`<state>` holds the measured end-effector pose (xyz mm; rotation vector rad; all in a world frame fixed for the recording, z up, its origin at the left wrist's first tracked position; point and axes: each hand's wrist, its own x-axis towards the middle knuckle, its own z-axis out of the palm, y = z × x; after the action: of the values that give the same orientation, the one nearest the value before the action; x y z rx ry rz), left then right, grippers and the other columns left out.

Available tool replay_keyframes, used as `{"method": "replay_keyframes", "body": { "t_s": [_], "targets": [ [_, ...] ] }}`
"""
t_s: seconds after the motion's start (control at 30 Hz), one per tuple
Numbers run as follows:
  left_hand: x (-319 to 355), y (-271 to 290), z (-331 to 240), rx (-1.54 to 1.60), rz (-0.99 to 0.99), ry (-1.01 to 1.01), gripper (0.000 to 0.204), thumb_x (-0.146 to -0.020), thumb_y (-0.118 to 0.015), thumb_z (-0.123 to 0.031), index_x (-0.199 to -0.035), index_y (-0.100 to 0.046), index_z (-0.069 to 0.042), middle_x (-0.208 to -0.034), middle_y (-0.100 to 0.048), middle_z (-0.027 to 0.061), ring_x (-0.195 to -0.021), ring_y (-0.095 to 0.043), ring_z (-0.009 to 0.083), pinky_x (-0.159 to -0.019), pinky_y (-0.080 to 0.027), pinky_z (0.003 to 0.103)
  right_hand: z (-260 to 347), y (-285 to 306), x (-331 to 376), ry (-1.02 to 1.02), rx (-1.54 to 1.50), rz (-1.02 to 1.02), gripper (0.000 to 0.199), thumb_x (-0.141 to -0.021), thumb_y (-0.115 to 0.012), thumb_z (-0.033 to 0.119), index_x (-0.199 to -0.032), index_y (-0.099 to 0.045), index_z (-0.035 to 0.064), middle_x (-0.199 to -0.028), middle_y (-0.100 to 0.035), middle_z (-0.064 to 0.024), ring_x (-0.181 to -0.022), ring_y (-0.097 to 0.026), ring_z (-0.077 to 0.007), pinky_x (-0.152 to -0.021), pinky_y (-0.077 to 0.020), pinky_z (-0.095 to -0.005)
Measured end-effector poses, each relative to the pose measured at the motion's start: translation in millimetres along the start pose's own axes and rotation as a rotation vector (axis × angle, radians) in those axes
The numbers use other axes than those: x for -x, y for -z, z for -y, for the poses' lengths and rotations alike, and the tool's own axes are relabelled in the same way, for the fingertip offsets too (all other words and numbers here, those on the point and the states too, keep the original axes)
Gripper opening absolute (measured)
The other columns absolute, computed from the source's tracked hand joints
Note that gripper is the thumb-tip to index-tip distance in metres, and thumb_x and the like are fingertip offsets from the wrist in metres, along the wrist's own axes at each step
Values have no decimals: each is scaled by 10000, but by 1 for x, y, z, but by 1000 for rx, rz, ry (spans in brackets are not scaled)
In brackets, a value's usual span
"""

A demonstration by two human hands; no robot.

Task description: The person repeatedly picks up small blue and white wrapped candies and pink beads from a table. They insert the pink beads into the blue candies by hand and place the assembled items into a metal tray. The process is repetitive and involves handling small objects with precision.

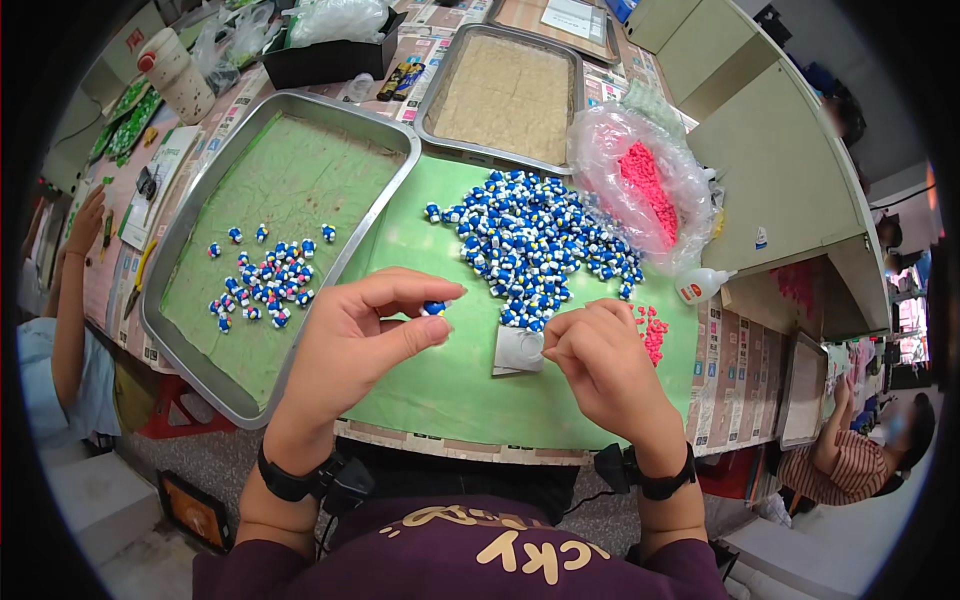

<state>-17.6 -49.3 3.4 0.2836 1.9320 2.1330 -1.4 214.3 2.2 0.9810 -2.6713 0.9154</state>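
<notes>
Between the thumb and fingertips of my left hand (350, 325) is a small blue-and-white figurine (433, 309). My right hand (605, 365) is closed in a pinch beside a small grey square pad (519, 340) with a round clear patch on it; whatever its fingertips hold is too small or hidden. Beyond both hands spreads a heap of similar blue-and-white figurines (530, 235). Tiny pink pieces (653, 335) lie just right of my right hand. More figurines, some with pink bits (270, 280), rest in the green-lined metal tray (330, 160) on the left.
An open plastic bag (600, 150) of pink pieces (648, 190) and a white glue bottle (702, 285) stand right of the heap. Behind are another metal tray (500, 90) and a black box (335, 55). A person's arm (70, 300) is at far left, another person (850, 455) at far right.
</notes>
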Motion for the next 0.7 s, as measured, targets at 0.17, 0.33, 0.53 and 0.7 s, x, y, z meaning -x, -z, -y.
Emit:
{"method": "replay_keyframes", "body": {
  "t_s": [0.17,0.33,0.53,0.7],
  "targets": [
    [-3,2,5,64,-61,-64,227,-851,-658,48,-1078,-680,49,-1114,-660,148,-944,-647,172,-787,-553,279,0,-2,-1,-4,10,5,241,-685,-601,-91,-810,-476,73,-857,-601,-36,-786,-563,-233,-837,-399,-378],
    [0,7,3,91,-37,41,255,-857,-655,46,-1112,-666,46,-1118,-673,138,-902,-665,159,-815,-550,279,-1,0,0,-21,-9,12,245,-687,-606,-89,-813,-474,75,-850,-598,-35,-761,-556,-234,-840,-396,-379],
    [-3,-2,3,185,-115,20,240,-863,-644,47,-1102,-662,47,-1110,-682,141,-924,-675,169,-819,-549,278,1,0,2,-25,-21,10,241,-707,-611,-86,-804,-471,85,-846,-593,-31,-741,-545,-238,-843,-393,-383],
    [-3,-13,-3,241,-83,58,284,-862,-646,44,-1145,-625,49,-1114,-678,165,-941,-688,203,-835,-551,289,8,7,0,-30,-137,-68,253,-759,-639,-86,-796,-466,94,-866,-615,-20,-748,-547,-223,-855,-388,-372]
  ]
}}
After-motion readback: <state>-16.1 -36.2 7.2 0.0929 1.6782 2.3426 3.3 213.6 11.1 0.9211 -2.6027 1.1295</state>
